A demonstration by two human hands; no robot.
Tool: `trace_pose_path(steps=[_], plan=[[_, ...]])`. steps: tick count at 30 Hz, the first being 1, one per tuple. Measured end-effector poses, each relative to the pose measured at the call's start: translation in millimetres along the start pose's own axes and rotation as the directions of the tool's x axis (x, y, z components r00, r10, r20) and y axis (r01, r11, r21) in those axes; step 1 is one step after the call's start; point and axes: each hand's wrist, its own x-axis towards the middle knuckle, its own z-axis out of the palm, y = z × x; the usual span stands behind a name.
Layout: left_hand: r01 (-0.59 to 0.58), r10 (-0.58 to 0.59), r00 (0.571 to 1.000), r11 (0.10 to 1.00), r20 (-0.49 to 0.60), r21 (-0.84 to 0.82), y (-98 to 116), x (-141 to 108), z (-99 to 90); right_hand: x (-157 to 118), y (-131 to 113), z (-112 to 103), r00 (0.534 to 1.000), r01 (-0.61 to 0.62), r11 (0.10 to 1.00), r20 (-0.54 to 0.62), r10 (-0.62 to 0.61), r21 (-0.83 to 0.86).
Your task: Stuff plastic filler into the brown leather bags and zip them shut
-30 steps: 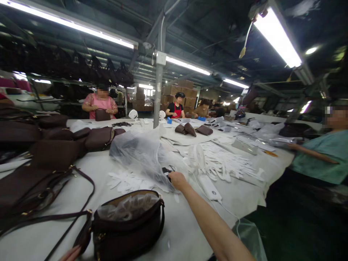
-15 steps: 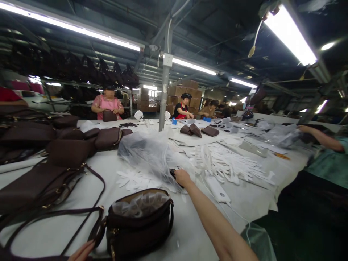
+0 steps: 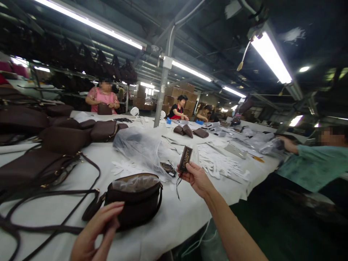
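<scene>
A black hang tag [image 3: 185, 158] with gold lettering is pinched in my right hand [image 3: 195, 177], its thin black cord dangling below. Just left of it, more black tags [image 3: 168, 168] lie at the mouth of a clear plastic bag [image 3: 138, 145]. A dark brown handbag [image 3: 133, 212] stands near the table's front edge, its top unzipped and crumpled clear plastic stuffing [image 3: 136, 184] showing inside. In front of the handbag's left end, my left hand [image 3: 99, 232] is raised with fingers and thumb apart, holding nothing. Whether its fingertips touch the handbag I cannot tell.
Brown bags [image 3: 62, 141] with long straps [image 3: 32, 195] cover the left side of the white table [image 3: 174, 224]. White gloves [image 3: 217, 159] lie right of centre. A metal post [image 3: 162, 90] rises behind. Across the table and at right [image 3: 312, 163], other people work.
My right hand has drawn back from the plastic bag, bringing a hang tag into view. My left hand has risen from the bottom edge to the front of the handbag. The view has shifted right.
</scene>
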Motion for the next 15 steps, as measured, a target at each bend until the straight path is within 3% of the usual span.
trace_pose_path(steps=[2, 5, 7, 9, 10, 12, 15], plan=[[0.216, -0.168, 0.961, 0.951, 0.218, -0.22, 42, 8, 29.2, -30, 3, 30, 0.999, 0.002, 0.997, 0.039, -0.005, 0.081], [0.481, -0.267, 0.858, 0.718, 0.439, -0.503, 75, 11, 66.2, -69, 14, 68, 0.995, -0.016, 0.988, 0.1, 0.001, 0.153], [0.605, -0.273, 0.769, 0.6, 0.578, -0.523, 75, 5, 77.0, -89, 21, 81, 0.995, -0.034, 0.98, 0.1, 0.015, 0.196], [0.678, -0.322, 0.702, 0.576, 0.636, -0.456, 63, -6, 73.0, -100, 27, 83, 0.998, -0.034, 0.972, 0.056, 0.022, 0.231], [0.69, -0.357, 0.688, 0.592, 0.632, -0.416, 56, -12, 66.0, -104, 30, 81, 0.999, -0.028, 0.972, 0.027, 0.023, 0.234], [0.643, -0.397, 0.716, 0.696, 0.575, -0.32, 42, -21, 44.8, -107, 40, 71, 0.999, -0.04, 0.982, 0.001, 0.04, 0.182], [0.328, -0.299, 0.841, 0.945, 0.451, 0.016, 29, -25, 8.7, -110, 64, 53, 0.988, -0.138, 0.984, 0.047, 0.144, -0.109]])
